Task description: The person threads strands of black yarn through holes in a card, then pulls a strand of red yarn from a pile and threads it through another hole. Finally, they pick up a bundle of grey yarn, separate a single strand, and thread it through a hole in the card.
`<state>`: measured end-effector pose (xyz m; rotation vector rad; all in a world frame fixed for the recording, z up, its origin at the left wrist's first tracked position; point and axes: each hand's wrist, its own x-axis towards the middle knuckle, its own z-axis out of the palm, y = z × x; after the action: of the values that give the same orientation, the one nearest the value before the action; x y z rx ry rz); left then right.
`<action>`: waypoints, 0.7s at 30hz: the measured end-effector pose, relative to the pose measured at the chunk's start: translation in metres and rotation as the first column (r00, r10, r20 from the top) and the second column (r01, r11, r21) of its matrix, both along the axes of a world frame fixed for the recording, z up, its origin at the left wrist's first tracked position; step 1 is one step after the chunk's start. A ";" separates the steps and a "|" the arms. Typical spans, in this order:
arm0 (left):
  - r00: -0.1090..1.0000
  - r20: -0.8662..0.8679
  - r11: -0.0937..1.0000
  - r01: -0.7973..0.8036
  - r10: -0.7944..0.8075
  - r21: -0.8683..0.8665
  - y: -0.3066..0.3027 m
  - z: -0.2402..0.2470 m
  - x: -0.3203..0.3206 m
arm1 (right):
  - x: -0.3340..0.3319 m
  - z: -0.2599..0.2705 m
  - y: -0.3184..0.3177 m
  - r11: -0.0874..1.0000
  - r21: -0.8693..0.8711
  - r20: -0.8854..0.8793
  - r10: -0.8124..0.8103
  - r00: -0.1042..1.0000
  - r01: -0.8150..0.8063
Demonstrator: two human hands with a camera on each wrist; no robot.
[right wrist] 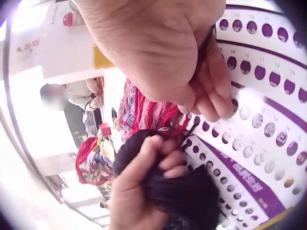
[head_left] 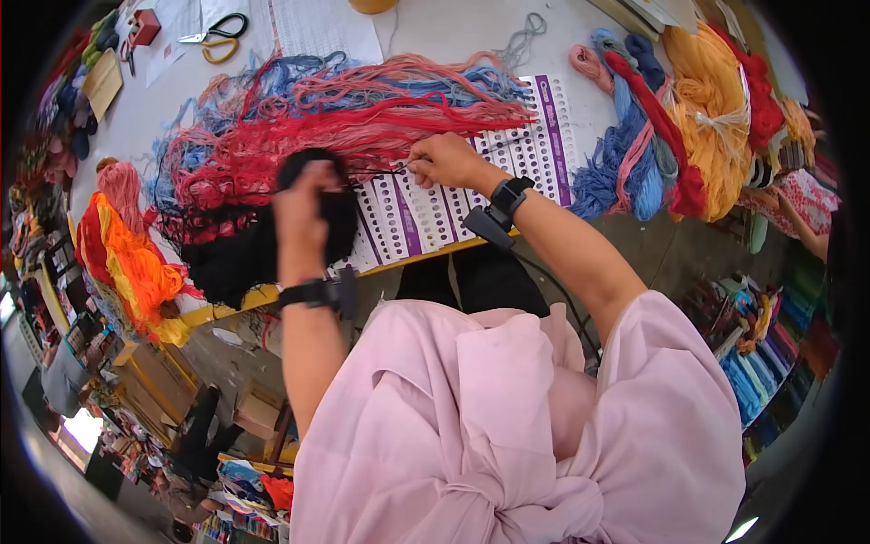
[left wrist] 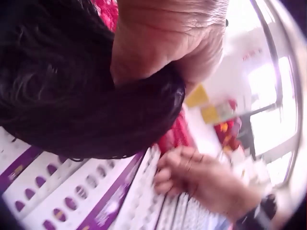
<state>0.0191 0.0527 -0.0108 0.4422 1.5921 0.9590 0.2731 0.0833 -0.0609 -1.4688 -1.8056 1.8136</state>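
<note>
The left hand [head_left: 304, 218] grips a thick skein of black thread [head_left: 340, 222]; in the left wrist view the black thread [left wrist: 86, 115] bulges below its fingers. Right of it, the right hand [head_left: 449, 163] pinches a dark strand over the cards, its fingertips together; the right wrist view shows the strand passing through the right hand [right wrist: 158, 52]. Punched white cards with purple bands [head_left: 403, 213] lie under both hands. Red thread [head_left: 362, 127] is spread just beyond them, with pink and blue thread [head_left: 317, 82] behind it.
Scissors [head_left: 217, 38] and paper sheets [head_left: 326, 32] lie at the back. Orange and yellow skeins [head_left: 140, 258] hang at the left corner; blue, red and yellow skeins [head_left: 716, 100] lie at the right. The table's yellow edge [head_left: 213, 313] runs near the body. Another person [right wrist: 76, 98] is across the table.
</note>
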 end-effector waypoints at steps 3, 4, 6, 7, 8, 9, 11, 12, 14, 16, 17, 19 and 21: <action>0.920 0.091 0.857 -0.389 0.382 0.337 0.006 0.038 -0.118 | 0.000 0.000 0.000 0.999 0.041 0.025 0.031 0.999 -0.032; 0.877 0.152 0.759 -0.472 0.456 0.448 0.005 0.050 -0.140 | -0.001 0.001 -0.001 0.999 0.022 0.009 0.028 1.000 -0.028; 0.920 0.014 0.814 -0.353 0.391 0.461 -0.001 0.069 -0.146 | 0.001 0.000 0.002 1.000 -0.011 -0.019 0.024 1.000 -0.025; 0.933 -0.053 0.839 -0.294 0.356 0.459 -0.001 0.082 -0.140 | 0.006 -0.002 0.007 0.989 -0.116 -0.105 0.078 0.991 -0.090; 0.965 -0.012 0.898 -0.239 0.262 0.370 -0.004 0.088 -0.127 | 0.011 -0.004 0.007 0.978 -0.206 -0.208 -0.012 0.978 -0.031; 0.984 0.040 0.944 -0.176 0.171 0.280 -0.009 0.094 -0.097 | 0.014 -0.004 0.006 0.953 -0.301 -0.297 -0.108 0.949 0.015; 0.909 0.417 0.979 -0.092 0.008 0.182 -0.019 0.076 -0.050 | 0.018 -0.002 0.009 0.923 -0.383 -0.346 -0.118 0.931 -0.026; 0.883 0.469 0.994 -0.037 -0.013 0.099 -0.023 0.068 -0.025 | 0.017 -0.002 0.007 0.928 -0.371 -0.332 -0.094 0.939 -0.038; 0.794 0.604 0.996 0.010 -0.063 0.090 -0.030 0.026 0.012 | 0.015 -0.001 0.012 0.943 -0.327 -0.300 -0.038 0.953 -0.065; 0.646 0.752 0.990 -0.118 0.132 -0.071 -0.034 -0.009 0.028 | 0.007 0.004 0.005 0.968 -0.249 -0.240 -0.081 0.967 0.019; 0.637 0.757 0.988 -0.137 0.143 -0.071 -0.037 -0.024 0.028 | 0.002 0.002 0.002 0.988 -0.154 -0.177 -0.055 0.983 0.028; 0.640 0.760 0.992 -0.118 0.113 -0.047 -0.035 -0.017 0.031 | -0.013 0.010 -0.009 0.976 0.106 -0.162 -0.170 0.972 0.188; 0.662 0.746 0.996 -0.081 0.076 -0.030 -0.042 -0.010 0.034 | -0.035 0.032 -0.029 0.957 -0.167 -0.320 -0.281 0.905 0.238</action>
<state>0.0528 0.0109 -0.0211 -0.0498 0.8432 1.0297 0.2382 0.0545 -0.0286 -1.2641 -1.2878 1.9257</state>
